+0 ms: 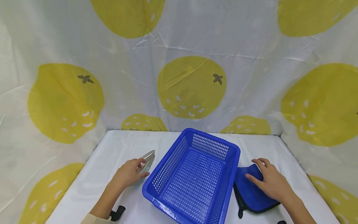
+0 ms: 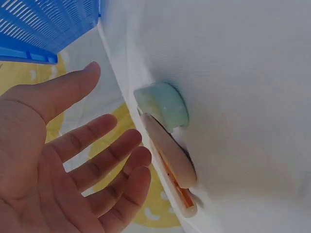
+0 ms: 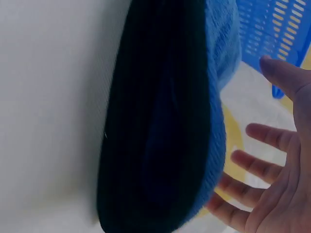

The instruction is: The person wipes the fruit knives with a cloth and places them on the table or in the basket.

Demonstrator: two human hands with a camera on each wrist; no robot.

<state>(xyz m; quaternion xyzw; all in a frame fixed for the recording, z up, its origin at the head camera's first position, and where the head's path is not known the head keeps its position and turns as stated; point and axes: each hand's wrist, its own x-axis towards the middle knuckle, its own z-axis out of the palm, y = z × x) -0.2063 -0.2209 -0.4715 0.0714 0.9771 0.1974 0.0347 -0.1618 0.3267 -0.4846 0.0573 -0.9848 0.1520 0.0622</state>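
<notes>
My left hand (image 1: 129, 173) hovers with relaxed, spread fingers beside two slim things on the table, partly hidden behind it in the head view. One is a pale green, see-through curved piece (image 2: 165, 104); the other is a long beige piece (image 2: 171, 153) with an orange strip along its side. Their kind is unclear. To the right, a blue oven mitt (image 1: 250, 189) with black edging and a hanging loop lies under my right hand (image 1: 272, 182). That hand's fingers are loosely bent and do not grip it. The mitt's dark cuff opening (image 3: 160, 121) faces the right wrist camera.
A blue plastic basket (image 1: 193, 183) with slotted walls stands at an angle between the hands, and its inside bottom shows bare. A white cloth covers the table (image 1: 123, 143). A lemon-printed curtain (image 1: 193, 46) encloses the back and sides.
</notes>
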